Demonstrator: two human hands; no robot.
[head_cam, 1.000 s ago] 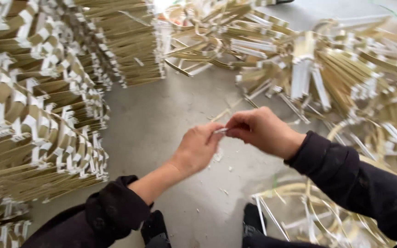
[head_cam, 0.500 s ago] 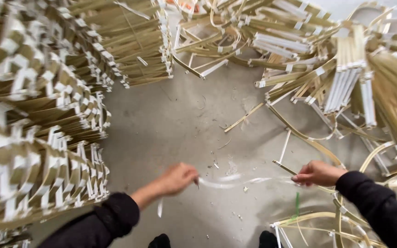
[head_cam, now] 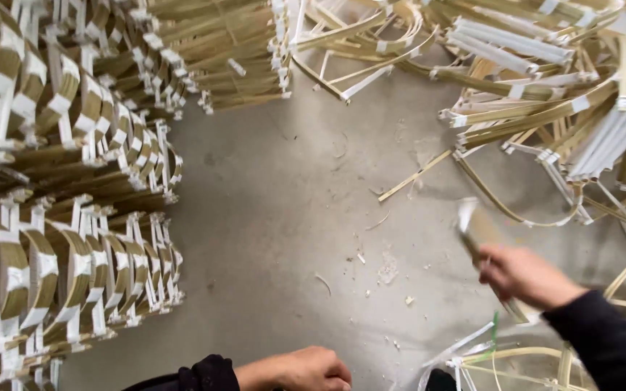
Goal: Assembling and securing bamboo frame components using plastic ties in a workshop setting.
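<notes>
Right hand (head_cam: 527,275): seen at the lower right, in a dark sleeve, fingers closed around a bundle of bamboo strips (head_cam: 481,239). The bundle is blurred; it is held slanted, its white-tipped upper end raised above the hand and its lower end projecting below the hand toward the sleeve.

Left hand (head_cam: 311,369): seen at the bottom edge, in a dark cuff, fingers curled downward. Nothing is visibly held; whether anything is enclosed beneath the fingers cannot be told.

Concrete floor (head_cam: 291,210): grey, bare in the middle, scattered with small splinters and chips. The two hands are kept well apart above it.

Stacked bundles (head_cam: 67,217): curved bamboo strips bound with white tape, piled in rows along the left side.

Loose heap (head_cam: 545,94): bent and straight strips, some tape-bound, tangled across the upper right.

Single stick (head_cam: 414,176): lying alone on the floor just beside the heap.

Curved strips (head_cam: 501,358): partly seen at the bottom, below the right hand.
</notes>
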